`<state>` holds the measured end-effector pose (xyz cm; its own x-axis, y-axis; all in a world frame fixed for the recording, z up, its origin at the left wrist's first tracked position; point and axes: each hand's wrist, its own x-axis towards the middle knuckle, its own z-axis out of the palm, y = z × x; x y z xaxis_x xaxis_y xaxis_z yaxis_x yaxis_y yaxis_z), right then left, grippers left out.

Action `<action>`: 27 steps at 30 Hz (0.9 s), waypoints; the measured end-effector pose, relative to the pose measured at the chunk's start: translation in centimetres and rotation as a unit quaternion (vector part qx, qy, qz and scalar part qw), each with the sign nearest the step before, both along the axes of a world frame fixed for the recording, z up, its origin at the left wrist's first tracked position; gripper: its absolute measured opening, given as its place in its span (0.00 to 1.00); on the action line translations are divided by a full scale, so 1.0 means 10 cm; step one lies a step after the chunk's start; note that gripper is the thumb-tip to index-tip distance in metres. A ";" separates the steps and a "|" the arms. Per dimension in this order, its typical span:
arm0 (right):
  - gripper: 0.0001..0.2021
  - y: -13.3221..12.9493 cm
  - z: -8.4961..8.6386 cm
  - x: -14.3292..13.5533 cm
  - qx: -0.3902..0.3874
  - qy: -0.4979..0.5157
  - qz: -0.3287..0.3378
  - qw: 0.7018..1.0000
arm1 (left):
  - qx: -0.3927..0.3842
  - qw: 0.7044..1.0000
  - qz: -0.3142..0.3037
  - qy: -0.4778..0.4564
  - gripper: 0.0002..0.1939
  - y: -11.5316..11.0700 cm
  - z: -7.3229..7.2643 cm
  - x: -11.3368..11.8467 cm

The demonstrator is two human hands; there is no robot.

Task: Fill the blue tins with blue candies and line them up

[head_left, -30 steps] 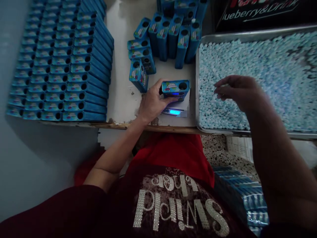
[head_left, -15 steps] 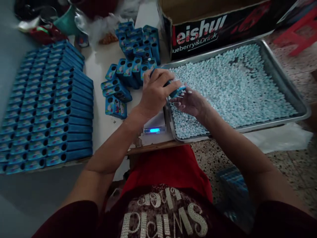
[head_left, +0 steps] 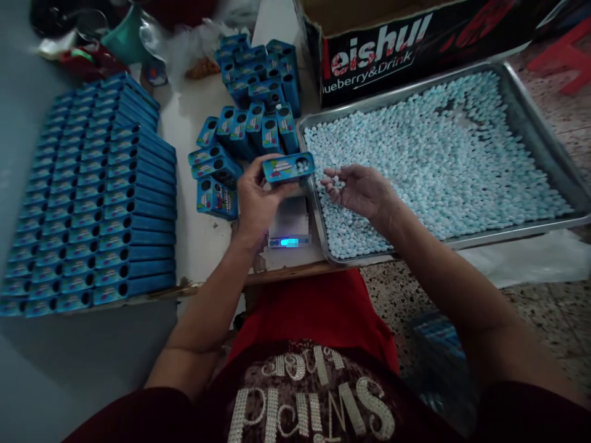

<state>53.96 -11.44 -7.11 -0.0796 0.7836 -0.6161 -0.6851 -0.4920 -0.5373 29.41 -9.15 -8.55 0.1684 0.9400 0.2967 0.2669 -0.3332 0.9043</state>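
Observation:
My left hand (head_left: 259, 200) grips a small blue candy box (head_left: 289, 167) by its sides above a little digital scale (head_left: 289, 224). White candies show in the round hole at the box's right end. Palm up over the left part of a metal tray (head_left: 466, 241), my right hand (head_left: 362, 192) is cupped with a few small candies (head_left: 339, 183) on its curled fingers. Pale blue and white candies (head_left: 415, 160) cover most of the tray's bottom. Left of the scale stand more blue boxes (head_left: 217, 197), loosely grouped.
Stacked rows of blue boxes (head_left: 87, 209) fill the table's left side. Another cluster of boxes (head_left: 263, 74) stands farther back. Behind the tray is a black printed carton (head_left: 369, 61). A red plastic object (head_left: 566, 58) is at the far right, and a plastic sheet (head_left: 530, 258) lies under the tray's front.
My left hand has drawn the box left, away from my right hand, and turned it so its holed end faces up. My right hand stays over the tray, with candies on its fingers.

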 end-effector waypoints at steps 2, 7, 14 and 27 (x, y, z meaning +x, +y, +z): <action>0.13 0.01 -0.02 0.03 0.011 -0.023 0.006 1.000 | -0.059 0.998 0.006 -0.030 0.25 -0.11 -0.15 -0.18; 0.12 0.03 -0.08 0.07 0.064 -0.115 0.062 0.989 | -0.136 0.988 -0.005 -0.070 0.27 -0.39 -0.48 -0.43; 0.10 -0.04 0.16 -0.08 0.088 -0.226 0.139 0.960 | -0.124 0.986 -0.042 -0.104 0.37 -0.40 -0.43 -0.41; 0.14 -0.35 0.62 0.08 -0.051 -0.303 0.148 0.940 | 0.106 0.992 0.065 0.030 0.23 -1.05 0.11 -1.18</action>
